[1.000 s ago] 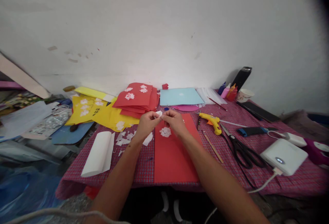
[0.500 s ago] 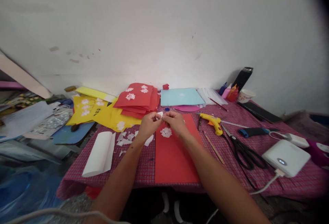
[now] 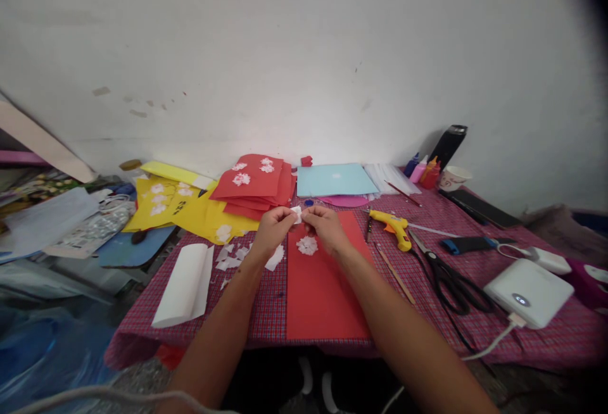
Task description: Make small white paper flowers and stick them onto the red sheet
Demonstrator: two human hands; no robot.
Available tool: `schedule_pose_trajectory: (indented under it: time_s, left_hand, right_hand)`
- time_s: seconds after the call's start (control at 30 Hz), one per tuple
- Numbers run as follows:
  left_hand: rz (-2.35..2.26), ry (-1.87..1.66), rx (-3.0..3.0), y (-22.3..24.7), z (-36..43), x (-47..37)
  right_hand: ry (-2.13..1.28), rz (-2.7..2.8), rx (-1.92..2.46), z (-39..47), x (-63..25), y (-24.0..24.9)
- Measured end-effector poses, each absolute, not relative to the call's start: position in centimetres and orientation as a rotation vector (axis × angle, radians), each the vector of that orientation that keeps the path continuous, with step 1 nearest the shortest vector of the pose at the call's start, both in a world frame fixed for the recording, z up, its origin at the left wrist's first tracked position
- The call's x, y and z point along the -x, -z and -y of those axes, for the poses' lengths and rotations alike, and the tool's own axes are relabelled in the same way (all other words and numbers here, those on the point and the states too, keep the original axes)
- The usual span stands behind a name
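Observation:
Between the fingertips of both hands is a small piece of white paper (image 3: 297,212), pinched from either side. My left hand (image 3: 274,229) is closed on its left edge, and my right hand (image 3: 325,225) grips the right edge. Below them a red paper sheet (image 3: 327,300) lies lengthwise on the table. A white paper flower (image 3: 306,245) sits on its upper part, just under my right hand. Beside my left forearm lie several torn white paper scraps (image 3: 230,257). A folded white paper sheet (image 3: 183,287) rests farther left.
Red cards with white flowers (image 3: 256,180) are stacked behind, near yellow sheets (image 3: 199,214) and a light blue sheet (image 3: 332,180). At right lie a yellow glue gun (image 3: 392,223), black scissors (image 3: 446,278), a blue-handled cutter (image 3: 470,244), a white power bank (image 3: 532,290) and paint bottles (image 3: 422,170).
The fingertips have shifted slightly, and more of the white paper piece shows between them. Both hands stay above the red sheet.

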State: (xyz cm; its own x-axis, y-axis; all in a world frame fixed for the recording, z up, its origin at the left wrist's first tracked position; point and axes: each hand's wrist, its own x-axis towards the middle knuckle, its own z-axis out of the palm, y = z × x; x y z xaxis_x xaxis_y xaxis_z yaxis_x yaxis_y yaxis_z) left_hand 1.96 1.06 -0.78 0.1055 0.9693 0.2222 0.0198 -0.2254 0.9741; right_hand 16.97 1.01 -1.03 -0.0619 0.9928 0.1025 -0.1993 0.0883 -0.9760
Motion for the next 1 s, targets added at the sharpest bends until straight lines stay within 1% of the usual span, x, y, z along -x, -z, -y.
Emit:
schedule_pose_trajectory:
  time_s: [0.3,0.67,0.9,1.0]
  left_hand:
    - [-1.042,-1.323,-1.371,1.3,-1.4,-2.0]
    - [-1.043,-1.345,-1.42,1.1,-1.3,-2.2]
    - [-1.033,-1.317,-1.408,1.0,-1.3,-2.1]
    - [-1.033,-1.314,-1.404,1.1,-1.2,-2.1]
  right_hand:
    - [-1.24,1.169,0.965,-0.8,-16.9,0.9]
    - [-0.907,1.46,0.965,-1.4,-16.5,2.2]
    - [-0.856,1.446,1.035,-1.3,-16.6,1.9]
    - [-0.905,1.373,1.076,-1.5,-16.8,2.0]
